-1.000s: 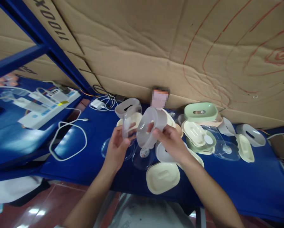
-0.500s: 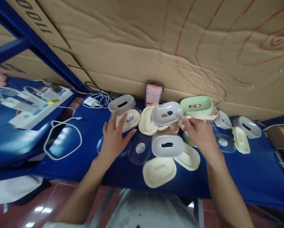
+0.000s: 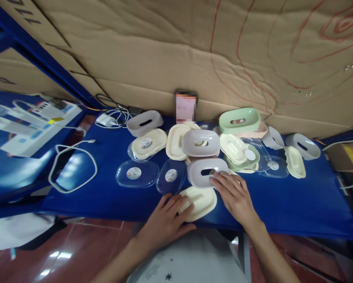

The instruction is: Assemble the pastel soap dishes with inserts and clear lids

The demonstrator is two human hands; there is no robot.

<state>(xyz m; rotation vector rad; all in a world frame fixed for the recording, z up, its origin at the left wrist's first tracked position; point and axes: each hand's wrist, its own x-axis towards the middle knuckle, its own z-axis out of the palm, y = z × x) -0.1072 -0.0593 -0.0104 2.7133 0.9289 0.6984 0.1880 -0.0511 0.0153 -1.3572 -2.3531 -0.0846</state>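
Note:
In the head view, my left hand [image 3: 172,218] lies over the left side of a cream oval tray [image 3: 204,204] near the table's front edge, its fingers stretched and thumb apart. My right hand [image 3: 234,196] rests with extended fingers at the right end of a pale grey oval shell with a slot [image 3: 195,179]. It mostly covers another cream piece beneath. Just behind stands a second grey slotted shell [image 3: 200,148], partly over a cream tray [image 3: 174,145]. Two clear oval lids, one on the left [image 3: 142,179] and one nearer the middle [image 3: 169,182], carry round stickers.
A green slotted shell [image 3: 239,120], a cream tray [image 3: 233,148] and more grey shells lie farther back and right. White cables [image 3: 73,148] and a power strip [image 3: 37,129] are at left. A cardboard wall [image 3: 129,51] rises behind the blue table [image 3: 85,204].
My right hand has put the lifted grey shell down and moved toward the front grey shell. My left hand has moved from the left lids to the front cream tray. The view shifted slightly.

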